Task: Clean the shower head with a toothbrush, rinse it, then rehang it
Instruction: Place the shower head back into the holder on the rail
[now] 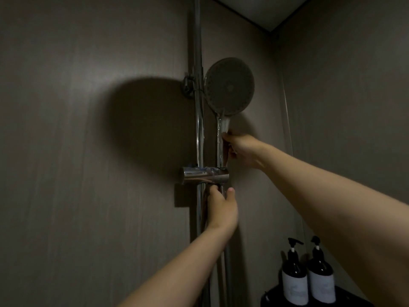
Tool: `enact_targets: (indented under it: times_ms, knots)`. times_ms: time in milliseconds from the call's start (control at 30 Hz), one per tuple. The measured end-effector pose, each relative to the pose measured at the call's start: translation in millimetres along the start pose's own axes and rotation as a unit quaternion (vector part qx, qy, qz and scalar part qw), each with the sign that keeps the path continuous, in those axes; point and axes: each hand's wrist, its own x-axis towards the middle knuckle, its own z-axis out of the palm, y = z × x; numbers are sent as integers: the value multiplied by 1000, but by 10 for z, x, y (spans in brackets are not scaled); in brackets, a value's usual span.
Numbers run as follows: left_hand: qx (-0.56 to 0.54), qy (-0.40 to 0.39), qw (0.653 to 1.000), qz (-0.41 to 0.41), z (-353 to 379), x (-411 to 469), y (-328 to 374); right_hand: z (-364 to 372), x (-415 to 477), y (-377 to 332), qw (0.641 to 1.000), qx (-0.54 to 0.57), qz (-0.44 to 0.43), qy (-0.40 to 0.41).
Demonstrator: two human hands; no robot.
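Here the right hand [240,150] grips the shower head [229,86] handle; at six o'clock, left hand [221,208] fingers clasp the hose [222,187].

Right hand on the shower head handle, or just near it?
Touching. Head view: the right hand curls round the shower head handle above the holder.

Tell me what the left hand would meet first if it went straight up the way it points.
The chrome holder clamped on the rail, right above the left hand. The gap looks very small, though depth is unclear.
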Motion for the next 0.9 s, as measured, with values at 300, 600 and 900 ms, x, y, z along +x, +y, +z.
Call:
enact_targets:
  times_ms: [300,600,900]
  knots:
    - [20,-5,1000,17,2,-17,-30,-4,-7,94,999,26,-2,32]
    - [18,-1,1000,5,12,9,2,36,-41,42,999,9,-23,41]
    - [47,-19,999,-14,29,-71,6,-27,-57,127,1000,-24,-16,10]
